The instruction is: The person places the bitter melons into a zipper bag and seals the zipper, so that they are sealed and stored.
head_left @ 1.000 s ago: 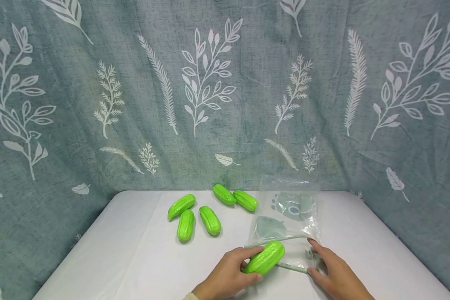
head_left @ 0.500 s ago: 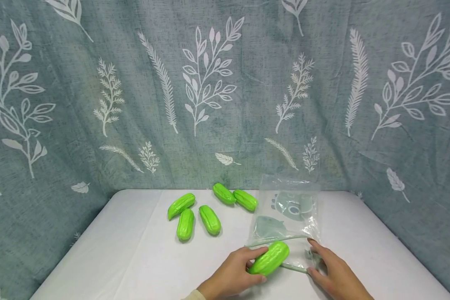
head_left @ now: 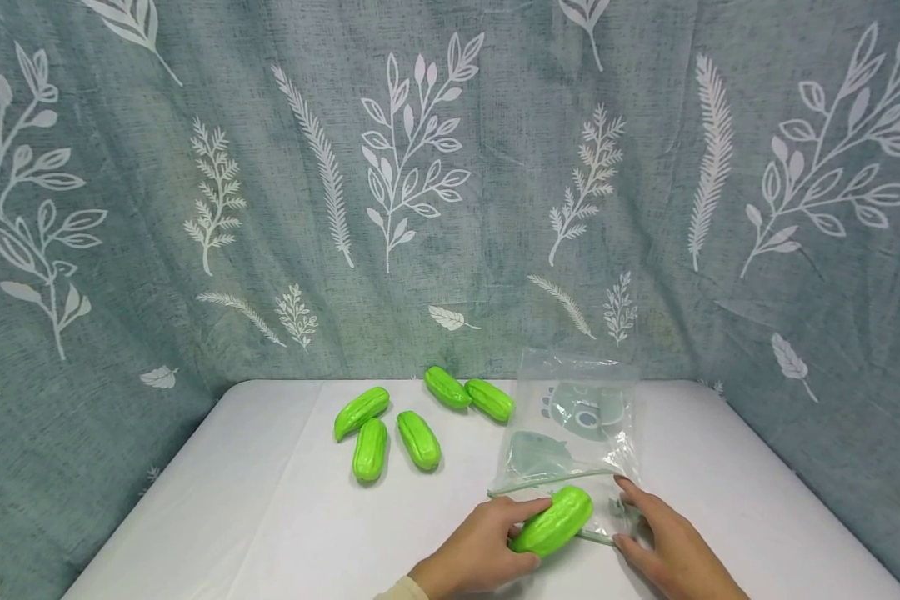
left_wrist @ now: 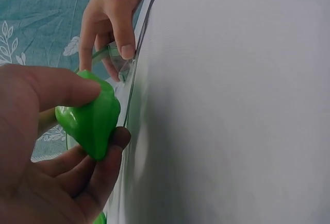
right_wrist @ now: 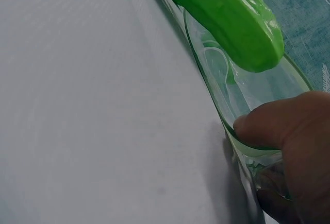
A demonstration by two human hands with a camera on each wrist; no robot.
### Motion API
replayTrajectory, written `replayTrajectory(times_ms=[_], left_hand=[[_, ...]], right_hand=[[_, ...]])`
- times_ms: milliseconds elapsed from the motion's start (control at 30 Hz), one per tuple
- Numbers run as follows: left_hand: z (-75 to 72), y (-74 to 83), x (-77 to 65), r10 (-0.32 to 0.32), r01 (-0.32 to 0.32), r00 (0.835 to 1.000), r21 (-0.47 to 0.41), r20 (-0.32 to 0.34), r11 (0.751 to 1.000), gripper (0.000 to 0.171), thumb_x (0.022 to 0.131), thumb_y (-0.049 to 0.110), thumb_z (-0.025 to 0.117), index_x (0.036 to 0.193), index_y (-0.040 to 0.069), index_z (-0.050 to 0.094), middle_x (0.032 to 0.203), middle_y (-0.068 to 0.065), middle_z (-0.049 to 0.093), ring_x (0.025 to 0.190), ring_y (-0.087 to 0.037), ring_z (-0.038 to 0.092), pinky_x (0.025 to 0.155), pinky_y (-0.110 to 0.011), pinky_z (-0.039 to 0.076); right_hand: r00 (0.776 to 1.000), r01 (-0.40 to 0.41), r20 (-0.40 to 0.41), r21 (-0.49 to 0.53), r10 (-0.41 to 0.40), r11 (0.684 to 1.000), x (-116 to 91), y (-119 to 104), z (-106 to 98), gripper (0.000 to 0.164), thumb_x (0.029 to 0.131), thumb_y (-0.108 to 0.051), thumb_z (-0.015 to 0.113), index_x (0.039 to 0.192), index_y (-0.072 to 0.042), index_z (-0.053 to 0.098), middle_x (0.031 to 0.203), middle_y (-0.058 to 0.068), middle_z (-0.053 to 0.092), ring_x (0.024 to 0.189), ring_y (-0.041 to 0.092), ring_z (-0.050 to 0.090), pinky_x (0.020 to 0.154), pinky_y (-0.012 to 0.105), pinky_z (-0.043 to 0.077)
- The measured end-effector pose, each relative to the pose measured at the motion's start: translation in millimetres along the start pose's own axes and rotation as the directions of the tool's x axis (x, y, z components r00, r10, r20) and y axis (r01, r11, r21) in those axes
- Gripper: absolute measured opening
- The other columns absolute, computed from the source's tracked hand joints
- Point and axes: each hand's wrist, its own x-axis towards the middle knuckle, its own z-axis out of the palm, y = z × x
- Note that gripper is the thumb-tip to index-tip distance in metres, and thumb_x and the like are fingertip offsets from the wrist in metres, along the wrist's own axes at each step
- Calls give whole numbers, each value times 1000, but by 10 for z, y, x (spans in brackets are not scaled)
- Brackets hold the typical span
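My left hand (head_left: 483,542) grips a bright green toy cucumber (head_left: 558,521) by its near end, thumb on one side and fingers on the other. Its free end points toward the mouth of a clear zip bag (head_left: 536,458) with blue-grey cartoon prints. My right hand (head_left: 667,537) holds the bag's mouth spread at the right corner, thumb at the near rim and a finger at the far rim. In the right wrist view the cucumber (right_wrist: 232,23) hangs over the gaping mouth, and my right thumb (right_wrist: 258,123) lies against the green-edged rim.
Several more green toy cucumbers lie on the white table, one group at the left (head_left: 370,450) and a pair (head_left: 490,400) at the back beside the bag. A grey-green leaf-patterned curtain (head_left: 450,192) stands behind and along both sides.
My left hand has moved the cucumber to the right and slightly nearer, further over the bag's mouth. The right hand keeps its place on the bag; the other cucumbers stay put.
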Motion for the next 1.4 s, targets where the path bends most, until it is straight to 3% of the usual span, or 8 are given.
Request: replayTrajectory(times_ms=[167,300,467,667,967,1067,1267,1400], left_hand=[[40,31,34,-25,25,1000,9,-16,1000,62,80,13,80,139,17,61,125,12,65,91,6,58,75,-14,49],[59,55,71,-25,28,999,107,-31,994,59,81,19,81,137,18,62,118,13,67,87,8,57,72,-14,48],[72,68,112,-10,13,1000,233,-16,972,55,81,25,82,133,20,63,107,16,67,81,8,53,68,-14,46],[98,88,165,58,-44,998,348,-31,937,53,81,25,81,131,18,65,114,13,69,92,5,58,75,-14,47],[151,225,210,23,8,998,431,-66,903,53,85,30,78,134,18,64,121,8,64,100,1,58,79,-16,48],[167,231,231,58,-19,996,454,-72,891,52,84,28,78,133,16,65,119,6,65,99,0,59,78,-15,48],[193,223,283,204,-143,977,502,-67,853,51,84,23,78,133,17,65,117,4,68,104,-2,62,82,-15,48],[202,211,298,241,-183,969,489,-58,853,50,85,23,79,132,19,65,118,4,69,107,-3,62,87,-16,49]], right_hand=[[1000,-19,18,-4,19,1000,5,-10,-12,74,83,-22,81,147,-4,47,129,15,62,114,35,62,92,53,50],[999,-37,32,-1,37,999,3,-11,-15,74,84,-22,81,147,-4,47,129,15,62,114,35,62,92,52,50],[999,-31,27,7,31,999,-3,-1,-8,74,84,-23,81,147,-4,47,129,15,62,115,36,61,93,53,50],[999,-23,26,9,23,1000,2,5,-10,74,84,-23,81,147,-4,47,130,16,61,116,36,61,94,53,49],[998,-51,42,22,50,998,9,-14,-15,75,84,-22,81,148,-4,46,128,14,62,113,32,62,91,51,52],[998,-50,46,21,49,999,11,-10,-7,76,84,-22,81,148,-4,46,128,13,62,113,31,62,90,50,52],[997,-51,57,22,50,998,14,-14,-19,75,84,-23,81,148,-4,45,131,17,61,116,37,60,92,54,50],[997,-52,62,30,50,998,23,-17,-18,76,84,-23,81,149,-5,45,130,17,61,116,37,60,92,53,51]])
